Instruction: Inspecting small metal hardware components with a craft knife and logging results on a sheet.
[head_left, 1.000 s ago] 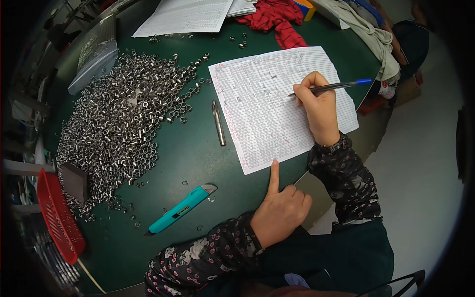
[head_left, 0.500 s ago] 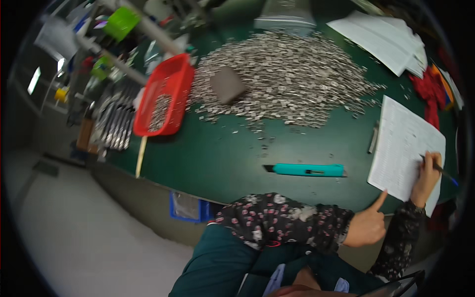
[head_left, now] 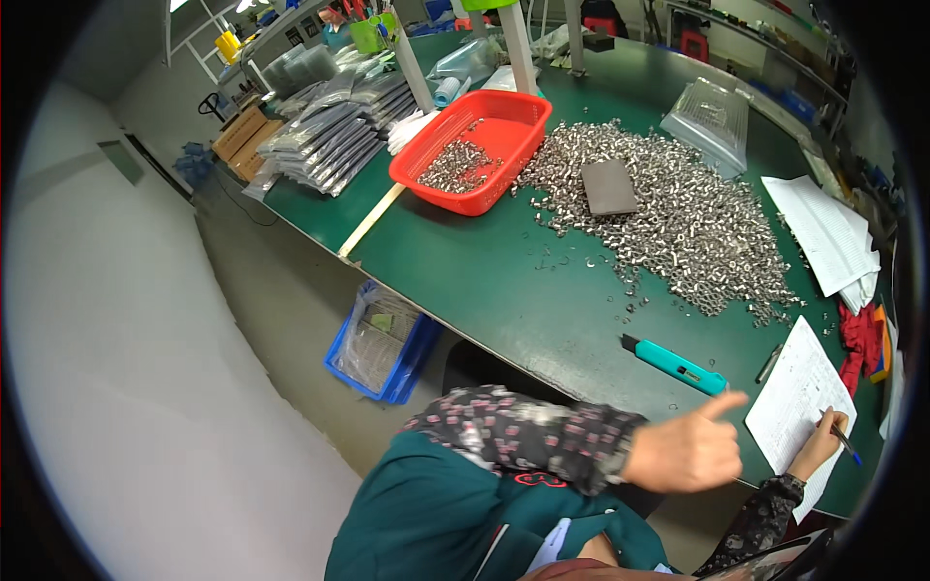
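Observation:
My right hand (head_left: 821,446) grips a dark pen (head_left: 841,441) with a blue end, resting on a printed, written-on sheet of paper (head_left: 792,373) at the table's right edge. My left hand (head_left: 686,453) hangs over the near table edge, left of the sheet. One finger stretches out from it, the others look loosely curled, and nothing shows in it. Just beyond it lies a teal box cutter (head_left: 681,365). A thin dark stick-like thing (head_left: 769,363), perhaps another pen, lies along the sheet's left side. Behind these spreads a large heap of small shiny metal parts (head_left: 683,218).
A grey-brown block (head_left: 608,188) sits on the heap. Left of it stands a red plastic basket (head_left: 538,131) holding more metal parts. Stacked bagged items (head_left: 325,136) lie at the far left. More papers (head_left: 823,232) and red cloth (head_left: 859,344) lie right. A blue bin (head_left: 412,363) stands below the table edge.
My view has swung leftward and up, so the table things sit farther right. My left hand has lifted off the sheet's lower corner. My right hand still holds the pen on the paper.

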The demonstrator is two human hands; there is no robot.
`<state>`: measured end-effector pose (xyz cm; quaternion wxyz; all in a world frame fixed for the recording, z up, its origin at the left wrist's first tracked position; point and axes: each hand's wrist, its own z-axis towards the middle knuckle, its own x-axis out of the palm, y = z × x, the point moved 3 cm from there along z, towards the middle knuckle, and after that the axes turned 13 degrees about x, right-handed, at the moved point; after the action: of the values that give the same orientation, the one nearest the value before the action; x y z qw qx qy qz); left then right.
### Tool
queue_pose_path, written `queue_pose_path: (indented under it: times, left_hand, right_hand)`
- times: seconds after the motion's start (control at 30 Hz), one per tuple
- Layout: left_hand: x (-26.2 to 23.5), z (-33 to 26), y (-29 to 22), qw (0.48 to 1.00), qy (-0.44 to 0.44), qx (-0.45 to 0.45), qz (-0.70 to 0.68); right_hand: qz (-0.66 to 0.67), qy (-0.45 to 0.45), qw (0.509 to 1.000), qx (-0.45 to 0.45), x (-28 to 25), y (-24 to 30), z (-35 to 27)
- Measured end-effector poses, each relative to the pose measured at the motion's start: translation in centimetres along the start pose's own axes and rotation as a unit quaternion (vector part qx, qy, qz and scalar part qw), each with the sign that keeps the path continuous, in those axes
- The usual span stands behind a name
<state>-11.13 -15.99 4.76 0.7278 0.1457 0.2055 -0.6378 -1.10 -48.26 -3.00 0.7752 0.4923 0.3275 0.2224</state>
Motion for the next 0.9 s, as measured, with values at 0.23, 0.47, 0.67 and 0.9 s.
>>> queue_pose_path:
  times: [0.23,0.47,0.67,0.9]
  left_hand:
    - [-11.8,-8.9,-0.7,0.959,0.051,-0.157,0.231]
    - [-17.5,-16.6,-3.9,0.86,-0.022,-0.333,0.387]
    - [-17.2,-19.5,-4.0,0.837,-0.02,-0.402,0.372]
    - [-16.9,-18.6,-2.4,0.853,-0.045,-0.351,0.385]
  right_hand:
    - [-0.002,-0.016,0.999,-0.031,-0.4,0.3,0.1]
    - [-0.07,-0.026,0.995,-0.073,-3.0,4.2,-1.7]
    - [-0.033,0.012,0.998,-0.053,-0.9,8.9,-5.4]
    - [0.156,0.169,0.964,-0.13,0.2,19.8,-12.1]
